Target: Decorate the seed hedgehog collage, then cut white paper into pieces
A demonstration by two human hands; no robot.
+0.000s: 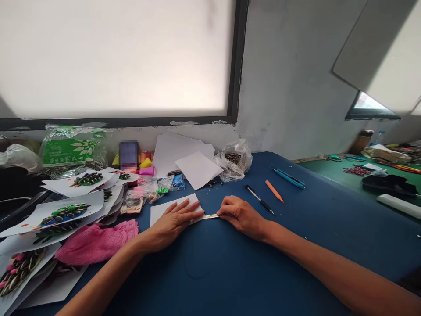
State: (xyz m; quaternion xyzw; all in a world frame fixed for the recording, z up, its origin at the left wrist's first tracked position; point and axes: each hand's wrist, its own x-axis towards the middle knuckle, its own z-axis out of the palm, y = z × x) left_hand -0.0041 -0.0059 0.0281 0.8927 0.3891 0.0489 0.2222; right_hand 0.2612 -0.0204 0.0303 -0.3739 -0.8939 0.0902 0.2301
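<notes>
My left hand [173,223] lies flat with fingers stretched over a small sheet of white paper [158,212] on the blue table. Between my two hands runs a thin white strip [210,216], low over the tabletop. Its right end is pinched in the closed fingers of my right hand [242,215]. The other end meets the paper at my left fingertips; whether it is joined to the sheet, I cannot tell. Right of my right hand lie a black pen [259,199] and an orange marker-like stick [274,191].
Blue tweezers [288,177] lie farther back. A plastic bag of seeds [234,159] stands behind loose white sheets [199,169]. At left are a pink cloth [97,242], seed-decorated papers [69,215], and small colourful packets [154,189]. A green table [348,184] adjoins at right.
</notes>
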